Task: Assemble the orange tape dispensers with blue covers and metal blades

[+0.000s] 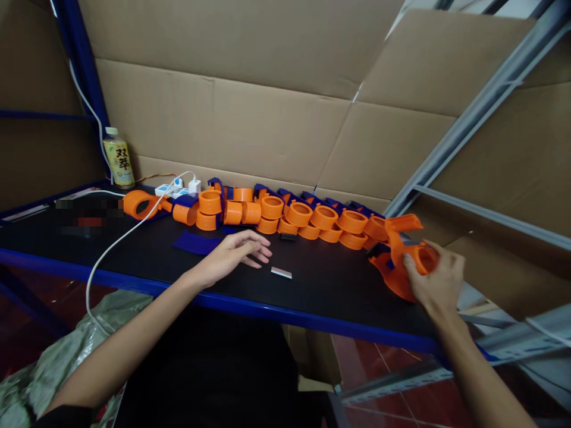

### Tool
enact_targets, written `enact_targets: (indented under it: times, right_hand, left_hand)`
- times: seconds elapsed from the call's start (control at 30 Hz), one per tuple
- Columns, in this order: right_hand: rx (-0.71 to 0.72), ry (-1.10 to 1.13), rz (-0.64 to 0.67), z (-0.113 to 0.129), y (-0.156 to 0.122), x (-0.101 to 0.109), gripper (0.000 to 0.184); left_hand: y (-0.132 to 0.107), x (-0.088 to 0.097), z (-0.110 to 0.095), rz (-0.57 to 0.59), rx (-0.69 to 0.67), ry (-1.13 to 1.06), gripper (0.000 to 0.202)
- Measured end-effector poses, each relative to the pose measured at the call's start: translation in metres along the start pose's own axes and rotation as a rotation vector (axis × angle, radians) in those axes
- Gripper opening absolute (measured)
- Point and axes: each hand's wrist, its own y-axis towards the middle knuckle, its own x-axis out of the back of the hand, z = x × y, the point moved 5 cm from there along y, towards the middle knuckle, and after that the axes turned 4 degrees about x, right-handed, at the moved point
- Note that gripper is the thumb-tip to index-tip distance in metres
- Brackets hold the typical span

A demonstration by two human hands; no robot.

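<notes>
My right hand (pixel 439 276) is wrapped round an orange tape dispenser (pixel 402 226) at the right end of the table. More orange plastic (pixel 395 279) lies just below it; whether it is a separate piece I cannot tell. My left hand (pixel 238 252) hovers over or rests on the black tabletop, fingers apart and holding nothing. Close to its fingertips lies a small pale strip (pixel 281 273). Behind both hands runs a stacked row of orange and blue tape dispensers (pixel 300 214). A flat dark-blue piece (pixel 195 242) lies left of my left hand.
A yellow-labelled bottle (pixel 118 159) stands at the back left. Beside the row is a white power strip (pixel 172 191), and a white cable (pixel 116 242) hangs over the blue front edge (pixel 267 312). Cardboard (pixel 276 122) walls the back; a grey metal post (pixel 473 113) slants at right.
</notes>
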Motion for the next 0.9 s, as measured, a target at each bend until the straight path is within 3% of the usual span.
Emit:
enact_targets:
  times: [0.1,0.13,0.23,0.33,0.43,0.53,0.67,0.8,0.9]
  right_hand:
    - [0.084,0.142,-0.081,0.043,-0.005,0.021,0.067]
    - [0.108,0.207,-0.042,0.067,-0.009,0.026,0.065]
    - [0.183,0.491,0.176,0.157,-0.032,0.036,0.057]
    - [0.228,0.761,0.511,0.243,-0.062,0.036,0.051]
    - [0.308,0.955,0.797,0.292,-0.082,0.027,0.054]
    - [0.351,0.915,0.880,0.295,-0.081,0.007,0.047]
    - [0.500,0.525,0.848,0.276,-0.078,-0.023,0.029]
    - [0.550,0.439,0.827,0.270,-0.075,-0.033,0.030]
    - [0.430,0.563,0.708,0.271,-0.050,-0.025,0.025]
  left_hand:
    - [0.000,-0.002,0.003,0.005,0.013,-0.022,0.031]
    - [0.000,-0.004,0.004,0.000,0.014,-0.032,0.034]
    - [0.000,-0.013,0.008,-0.027,-0.015,-0.080,0.051]
    - [0.001,-0.022,0.010,-0.044,-0.078,-0.161,0.053]
    - [0.003,-0.016,0.007,-0.127,-0.124,-0.273,0.042]
    - [0.005,0.006,-0.001,-0.254,-0.111,-0.292,0.039]
    - [0.004,0.030,-0.009,-0.315,-0.022,-0.262,0.036]
    - [0.006,0.034,-0.003,-0.306,0.006,-0.207,0.038]
    - [0.009,0.024,0.007,-0.239,0.048,-0.175,0.041]
